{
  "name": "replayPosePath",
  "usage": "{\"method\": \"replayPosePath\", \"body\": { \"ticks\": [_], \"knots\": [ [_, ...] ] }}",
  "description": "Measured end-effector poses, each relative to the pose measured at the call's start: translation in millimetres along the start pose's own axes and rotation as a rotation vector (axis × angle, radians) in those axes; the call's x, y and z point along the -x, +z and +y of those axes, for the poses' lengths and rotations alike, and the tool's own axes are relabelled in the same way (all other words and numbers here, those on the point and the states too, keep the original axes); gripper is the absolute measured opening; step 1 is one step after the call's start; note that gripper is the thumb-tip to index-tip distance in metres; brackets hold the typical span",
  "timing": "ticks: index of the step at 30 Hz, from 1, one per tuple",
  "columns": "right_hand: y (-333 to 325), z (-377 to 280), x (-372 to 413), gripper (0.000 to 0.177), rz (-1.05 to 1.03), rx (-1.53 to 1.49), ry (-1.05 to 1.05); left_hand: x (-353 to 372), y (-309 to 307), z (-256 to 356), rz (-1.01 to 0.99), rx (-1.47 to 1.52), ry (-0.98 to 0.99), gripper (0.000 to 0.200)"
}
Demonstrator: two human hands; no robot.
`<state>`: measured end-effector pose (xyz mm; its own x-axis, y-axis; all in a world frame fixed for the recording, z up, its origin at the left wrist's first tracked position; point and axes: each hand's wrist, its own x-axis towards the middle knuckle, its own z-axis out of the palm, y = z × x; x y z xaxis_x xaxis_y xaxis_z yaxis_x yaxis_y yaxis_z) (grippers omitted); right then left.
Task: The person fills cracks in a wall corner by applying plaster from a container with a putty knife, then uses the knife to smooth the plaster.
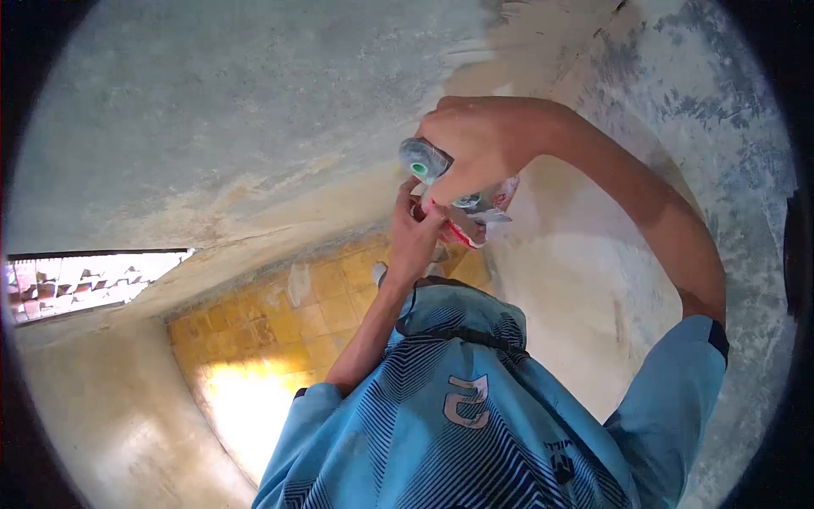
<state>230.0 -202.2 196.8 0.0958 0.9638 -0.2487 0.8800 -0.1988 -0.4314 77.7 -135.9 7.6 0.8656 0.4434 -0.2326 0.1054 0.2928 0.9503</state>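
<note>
My right hand (pixel 475 144) is wrapped around the grey handle of a putty knife (pixel 421 159); a green-ringed hole shows at the handle's end. On the other side of the fist, a flat metal blade (pixel 496 215) pokes out over a red-and-white plastic packet (pixel 462 231). My left hand (pixel 415 231) pinches that packet from below and to the left, its thumb against the near edge. Both hands are close together in front of the wall, and the right one partly covers the packet, so its contents are hidden.
A grey, patchily coated wall (pixel 254 110) rises ahead, and another mottled wall (pixel 712 110) stands close on the right. Yellow tiles (pixel 331 293) cover the floor below, with bright sunlight on part of it. A vent opening (pixel 93 280) is at the left.
</note>
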Motion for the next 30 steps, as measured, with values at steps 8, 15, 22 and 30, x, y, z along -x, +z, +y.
{"method": "replayPosePath", "body": {
  "ticks": [8,15,22,30],
  "knots": [
    [0,-24,-2,0.033,-0.165,-0.038,-0.022,-3,-1,-10,-0.058,-0.229,0.133,0.038],
    [1,-4,-12,0.037,-0.116,-0.109,-0.051,-6,-5,-22,-0.033,-0.188,-0.057,0.05],
    [9,72,4,0.04,0.101,-0.538,0.269,4,6,-4,0.171,0.011,-0.001,0.063],
    [121,152,60,0.031,0.513,-1.614,0.403,14,3,4,0.195,0.067,-0.003,0.063]
  ]
}}
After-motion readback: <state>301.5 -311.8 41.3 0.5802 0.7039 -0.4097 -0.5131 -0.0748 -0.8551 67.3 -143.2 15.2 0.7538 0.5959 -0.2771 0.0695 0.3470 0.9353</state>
